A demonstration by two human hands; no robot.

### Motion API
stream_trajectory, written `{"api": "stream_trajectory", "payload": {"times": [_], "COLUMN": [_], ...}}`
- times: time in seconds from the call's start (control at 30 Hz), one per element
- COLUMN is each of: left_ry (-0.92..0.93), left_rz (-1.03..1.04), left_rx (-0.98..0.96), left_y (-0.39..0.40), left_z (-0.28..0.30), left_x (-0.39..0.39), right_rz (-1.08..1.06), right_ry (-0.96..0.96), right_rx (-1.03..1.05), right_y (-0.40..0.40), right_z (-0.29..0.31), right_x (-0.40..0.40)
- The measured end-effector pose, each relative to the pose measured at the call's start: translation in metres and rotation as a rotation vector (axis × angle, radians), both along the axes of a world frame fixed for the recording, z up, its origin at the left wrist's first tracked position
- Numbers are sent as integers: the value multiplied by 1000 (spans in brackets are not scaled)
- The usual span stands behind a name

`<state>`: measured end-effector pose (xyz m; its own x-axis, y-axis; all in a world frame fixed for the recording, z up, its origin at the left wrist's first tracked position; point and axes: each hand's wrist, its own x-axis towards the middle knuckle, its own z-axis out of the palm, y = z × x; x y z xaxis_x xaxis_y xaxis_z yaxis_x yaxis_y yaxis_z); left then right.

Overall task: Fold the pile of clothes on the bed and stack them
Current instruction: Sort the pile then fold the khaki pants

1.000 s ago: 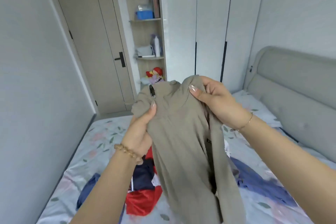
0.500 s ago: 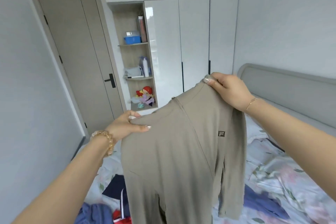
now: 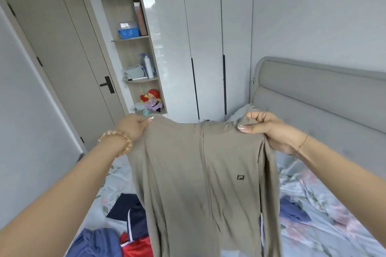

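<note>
We are holding the shirt [image 3: 200, 183] up above the bed [image 3: 325, 215], spread between both hands. Our left hand [image 3: 133, 126] is pinching one shoulder, our right hand [image 3: 265, 129] is gripping the other. Under the shirt, the navy garment [image 3: 129, 213], red cloth [image 3: 135, 246] and perhaps blue trousers [image 3: 98, 244] are lying on the bed.

The bed [image 3: 325, 210] wears a pale floral sheet (grey padded headboard behind) — on it lie a navy garment [image 3: 127, 213], a red one [image 3: 137, 246], and blue clothes [image 3: 98, 243] on both sides.
</note>
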<state>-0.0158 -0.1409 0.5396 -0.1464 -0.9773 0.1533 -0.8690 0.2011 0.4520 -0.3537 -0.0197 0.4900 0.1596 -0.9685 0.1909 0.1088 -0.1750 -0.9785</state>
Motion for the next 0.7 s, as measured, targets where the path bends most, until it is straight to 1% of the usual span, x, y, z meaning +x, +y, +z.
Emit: {"api": "stream_trajectory", "payload": {"times": [0.03, 0.07, 0.1, 0.17, 0.2, 0.23, 0.3, 0.33, 0.4, 0.47, 0.53, 0.7], "left_ry": [-73, -79, -4, 337, 509, 638, 784, 819, 880, 903, 886, 888], "left_rz": [-8, -31, -78, -231, -274, -305, -352, -363, -364, -389, -457, -575], "left_rx": [-47, -33, 33, 238, 329, 400, 520, 566, 655, 729, 780, 829], "left_y": [-1, -1, 1, 5, 8, 11, 15, 17, 18, 17, 16, 10], "left_z": [1, 2, 4, 6, 5, 6, 11, 14, 21, 26, 29, 37], "left_x": [-6, -11, -16, -25, -28, -30, -33, -32, -26, -17, -7, 12], "right_rz": [-26, -54, -65, -56, -40, -22, 45, 58, 99, 163, 184, 347], "right_ry": [32, 115, 238, 484, 533, 508, 323, 227, 136, 104, 0, -472], "right_rx": [30, 61, 109, 265, 372, 474, 591, 614, 575, 498, 465, 481], "right_y": [3, 6, 9, 14, 17, 20, 26, 29, 32, 33, 31, 27], "right_z": [-10, -21, -33, -61, -75, -90, -113, -121, -131, -133, -132, -130], "right_x": [6, 12, 16, 21, 23, 24, 31, 34, 39, 47, 51, 71]}}
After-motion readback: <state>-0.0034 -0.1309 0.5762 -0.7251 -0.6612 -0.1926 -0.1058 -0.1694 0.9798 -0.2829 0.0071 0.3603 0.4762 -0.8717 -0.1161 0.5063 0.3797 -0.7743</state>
